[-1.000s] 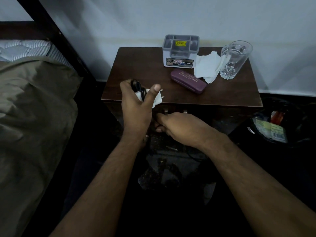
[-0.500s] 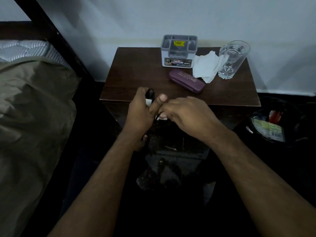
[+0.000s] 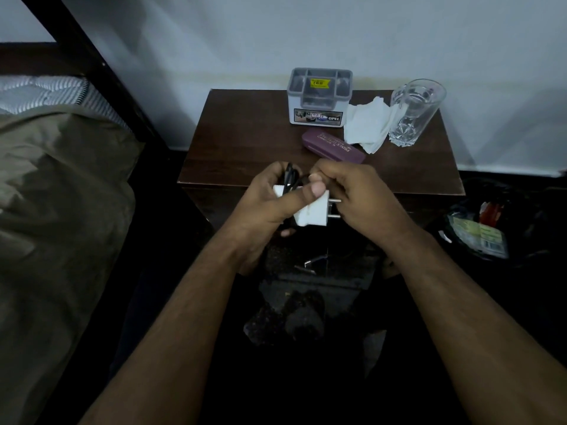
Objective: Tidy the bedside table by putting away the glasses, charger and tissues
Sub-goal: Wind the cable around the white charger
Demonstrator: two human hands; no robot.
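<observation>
Landmark: we take the bedside table (image 3: 245, 142) as reference; it is a dark wooden top set against the pale wall.
Left hand: we find the left hand (image 3: 264, 204) just off the table's front edge, fingers wrapped about the white charger (image 3: 310, 214), thumb pressed across its upper face.
Charger: we note it held clear of the tabletop, in front of the front edge, its 2 metal pins pointing toward the right hand; its black cable (image 3: 290, 179) stands looped above the left fingers.
Right hand: we see the right hand (image 3: 352, 194) beside the charger's pin end, fingers curled and pinching near the cable end; whether it actually grips the cable we cannot tell.
Glasses case: a purple glasses case (image 3: 333, 145) lies closed on the table, right of centre.
Tissues: white tissues (image 3: 366, 127) lie crumpled at the table's rear right, touching the case's far end.
Organiser: a grey organiser (image 3: 319, 98) with 1 yellow sticker stands at the table's rear centre.
Drinking glass: a clear drinking glass (image 3: 412, 113) stands upright at the rear right corner, against the tissues.
Bed: a bed (image 3: 58, 194) with an olive cover lies left of the table.
</observation>
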